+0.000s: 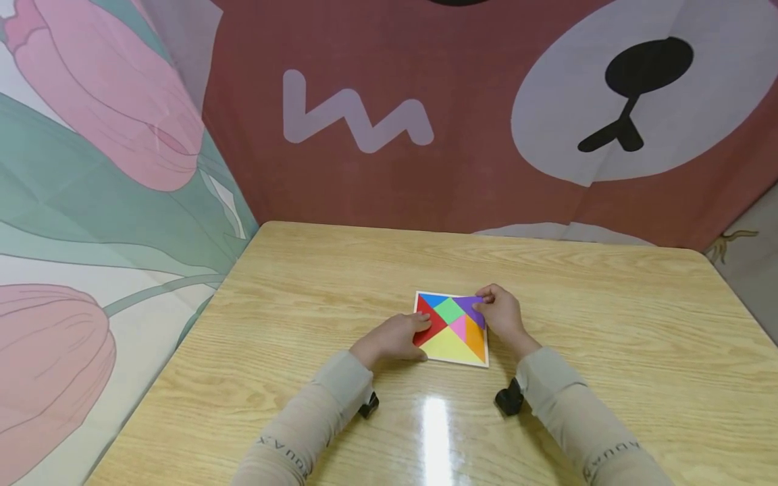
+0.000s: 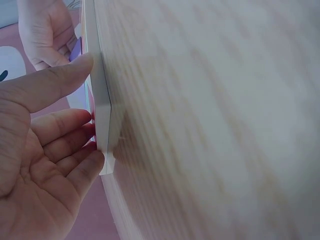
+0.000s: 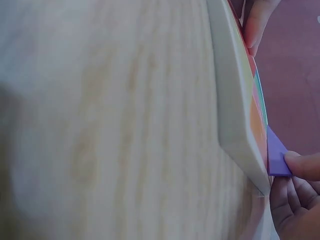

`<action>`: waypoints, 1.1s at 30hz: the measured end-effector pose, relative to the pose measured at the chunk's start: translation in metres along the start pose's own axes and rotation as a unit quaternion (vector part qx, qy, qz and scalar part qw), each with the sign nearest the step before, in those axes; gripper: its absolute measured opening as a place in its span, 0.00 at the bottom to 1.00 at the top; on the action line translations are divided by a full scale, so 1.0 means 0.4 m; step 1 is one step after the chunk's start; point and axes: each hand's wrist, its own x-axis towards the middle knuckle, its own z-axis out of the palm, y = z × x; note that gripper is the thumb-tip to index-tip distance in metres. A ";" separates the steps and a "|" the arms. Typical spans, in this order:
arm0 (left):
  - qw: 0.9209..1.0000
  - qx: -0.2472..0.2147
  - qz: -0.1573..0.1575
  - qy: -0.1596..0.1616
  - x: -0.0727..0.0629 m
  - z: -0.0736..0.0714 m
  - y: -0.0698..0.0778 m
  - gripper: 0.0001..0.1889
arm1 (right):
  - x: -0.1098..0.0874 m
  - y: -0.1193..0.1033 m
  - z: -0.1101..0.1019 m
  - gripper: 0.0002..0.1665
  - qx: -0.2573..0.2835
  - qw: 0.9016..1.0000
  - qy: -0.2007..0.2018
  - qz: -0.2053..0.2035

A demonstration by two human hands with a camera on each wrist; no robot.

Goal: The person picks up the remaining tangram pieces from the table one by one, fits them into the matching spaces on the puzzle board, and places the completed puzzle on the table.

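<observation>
A square tangram puzzle lies on the table in a white tray (image 1: 462,364), its coloured pieces fitted together. My left hand (image 1: 396,336) rests at the tray's left side, fingertips on the red triangle (image 1: 435,329) and thumb at the near edge. The left wrist view shows the thumb and relaxed fingers touching the tray along its rim. At the far right corner my right hand (image 1: 503,314) pinches the purple triangle (image 3: 278,159) between thumb and fingers. In the right wrist view that piece stands tilted up from the tray. Yellow, orange, pink, green and blue pieces lie flat.
The wooden table (image 1: 304,283) spreads around the tray, with a bright light reflection near the front. Behind it hangs a brown printed cloth (image 1: 365,182); a flowered cloth (image 1: 140,223) covers the left side. Black wrist devices (image 1: 509,398) sit under both sleeves.
</observation>
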 end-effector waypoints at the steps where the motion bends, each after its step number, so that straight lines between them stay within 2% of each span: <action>1: 1.000 0.001 0.001 0.000 0.000 0.000 0.000 0.33 | 0.001 -0.001 0.000 0.10 -0.002 1.000 -0.001 -0.004; 10: 1.000 0.001 -0.007 -0.004 0.002 0.002 0.001 0.33 | 0.007 -0.005 0.001 0.09 -0.027 0.999 -0.017 -0.003; 18: 1.000 -0.001 -0.003 -0.003 0.003 -0.002 0.004 0.33 | 0.016 0.004 -0.004 0.06 -0.060 0.998 -0.026 -0.020; 27: 1.000 -0.005 -0.006 -0.005 0.003 -0.002 0.004 0.33 | 0.021 0.007 -0.007 0.06 -0.061 0.997 -0.040 -0.020; 33: 1.000 -0.004 -0.005 -0.002 0.003 -0.001 0.004 0.34 | 0.019 0.007 -0.013 0.03 -0.072 0.996 -0.048 -0.034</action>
